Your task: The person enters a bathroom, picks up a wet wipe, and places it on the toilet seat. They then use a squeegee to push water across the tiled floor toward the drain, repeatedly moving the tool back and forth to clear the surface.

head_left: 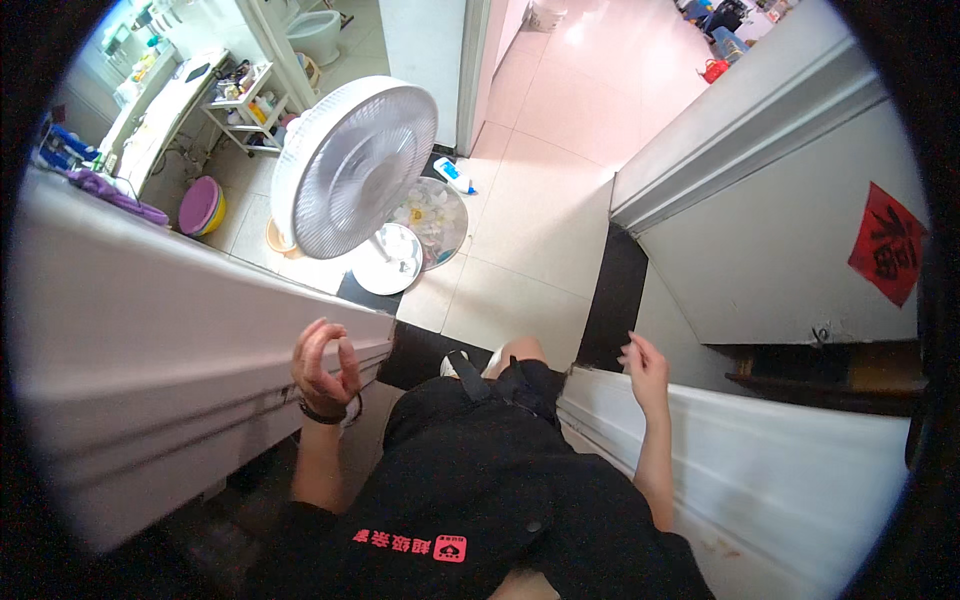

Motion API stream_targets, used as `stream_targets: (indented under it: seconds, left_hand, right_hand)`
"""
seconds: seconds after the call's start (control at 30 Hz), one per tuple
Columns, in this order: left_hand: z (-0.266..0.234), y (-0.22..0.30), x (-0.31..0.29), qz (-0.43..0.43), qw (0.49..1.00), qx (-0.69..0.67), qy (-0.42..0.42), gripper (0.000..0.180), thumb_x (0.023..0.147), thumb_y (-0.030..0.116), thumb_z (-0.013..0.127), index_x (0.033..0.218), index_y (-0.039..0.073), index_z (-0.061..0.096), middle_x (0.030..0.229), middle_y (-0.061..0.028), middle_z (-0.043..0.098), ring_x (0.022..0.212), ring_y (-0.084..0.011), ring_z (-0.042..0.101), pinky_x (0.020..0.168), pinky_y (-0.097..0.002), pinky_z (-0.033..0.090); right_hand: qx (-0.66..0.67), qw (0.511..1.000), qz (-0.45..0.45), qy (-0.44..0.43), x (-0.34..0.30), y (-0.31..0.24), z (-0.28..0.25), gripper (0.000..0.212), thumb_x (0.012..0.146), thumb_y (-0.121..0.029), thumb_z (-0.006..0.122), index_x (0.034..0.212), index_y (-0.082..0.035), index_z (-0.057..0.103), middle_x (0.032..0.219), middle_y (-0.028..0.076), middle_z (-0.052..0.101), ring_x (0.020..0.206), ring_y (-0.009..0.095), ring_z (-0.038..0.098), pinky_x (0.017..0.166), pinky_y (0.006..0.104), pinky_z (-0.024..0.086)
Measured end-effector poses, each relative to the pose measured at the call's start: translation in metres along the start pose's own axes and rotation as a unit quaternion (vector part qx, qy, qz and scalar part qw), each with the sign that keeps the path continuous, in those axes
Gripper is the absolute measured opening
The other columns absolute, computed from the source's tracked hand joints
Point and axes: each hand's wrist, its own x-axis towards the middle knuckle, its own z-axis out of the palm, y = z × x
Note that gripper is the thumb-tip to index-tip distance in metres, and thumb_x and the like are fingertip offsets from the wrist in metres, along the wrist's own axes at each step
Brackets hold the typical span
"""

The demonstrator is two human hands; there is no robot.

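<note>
My left hand [325,368] is raised beside the white door frame on the left, its fingers loosely curved and the thumb apart, with nothing in it. A dark band circles that wrist. My right hand [646,368] hangs in the air near the white door panel [740,440] on the right, fingers slightly bent and holding nothing. Ahead of my left hand stands a white pedestal fan [370,165], its round head tilted above a round white base [390,262]. Neither hand touches the fan.
Beneath me runs a dark threshold strip [415,355]. A round floral mat [440,215] and a blue-and-white item [455,176] lie past the fan. Farther left are a purple basin [200,206], a white shelf cart [250,110] and a toilet [316,35]. Pale tiles [530,220] lead ahead.
</note>
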Motion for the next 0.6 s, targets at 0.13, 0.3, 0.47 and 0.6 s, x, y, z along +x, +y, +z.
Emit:
stream_targets:
  seconds: [0.13, 0.3, 0.47, 0.6]
  left_hand:
    - [0.059, -0.034, 0.064, -0.019, 0.996, -0.028, 0.077, 0.029, 0.079, 0.003, 0.045, 0.107, -0.002, 0.039, 0.085, -0.0147, 0.056, 0.074, -0.0206, 0.057, 0.084, -0.0459, 0.039]
    - [0.138, -0.033, 0.122, -0.040, 0.995, 0.074, 0.058, 0.030, 0.080, 0.003, 0.043, 0.108, 0.002, 0.031, 0.090, -0.0147, 0.052, 0.077, -0.0240, 0.056, 0.079, -0.0422, 0.044]
    - [0.261, -0.029, 0.179, -0.064, 0.998, 0.016, 0.005, 0.032, 0.069, 0.006, 0.059, 0.097, 0.004, 0.044, 0.085, -0.0098, 0.054, 0.072, -0.0201, 0.056, 0.071, -0.0384, 0.049]
    - [0.369, -0.058, 0.198, -0.211, 0.971, -0.016, -0.108, 0.018, 0.066, 0.002, 0.061, 0.081, 0.003, 0.053, 0.078, -0.0087, 0.054, 0.071, -0.0229, 0.055, 0.074, -0.0343, 0.047]
  right_hand:
    - [-0.022, 0.992, 0.114, 0.047, 0.051, 0.080, -0.042, 0.026, 0.083, -0.010, 0.044, 0.104, 0.003, 0.052, 0.076, 0.011, 0.060, 0.065, 0.014, 0.059, 0.060, 0.0256, 0.045]
    - [-0.117, 0.988, 0.096, -0.003, 0.223, 0.077, -0.066, 0.023, 0.082, -0.009, 0.047, 0.099, 0.005, 0.053, 0.070, 0.007, 0.056, 0.061, 0.011, 0.056, 0.054, 0.0239, 0.046]
    - [-0.151, 0.981, -0.015, -0.118, 0.423, 0.006, -0.040, 0.023, 0.081, -0.009, 0.048, 0.099, 0.003, 0.054, 0.070, 0.006, 0.056, 0.060, 0.011, 0.055, 0.056, 0.0237, 0.045]
    - [-0.168, 0.956, -0.033, -0.237, 0.518, -0.027, 0.017, 0.022, 0.080, -0.011, 0.050, 0.099, 0.000, 0.054, 0.068, 0.010, 0.058, 0.059, 0.013, 0.056, 0.056, 0.0252, 0.045]
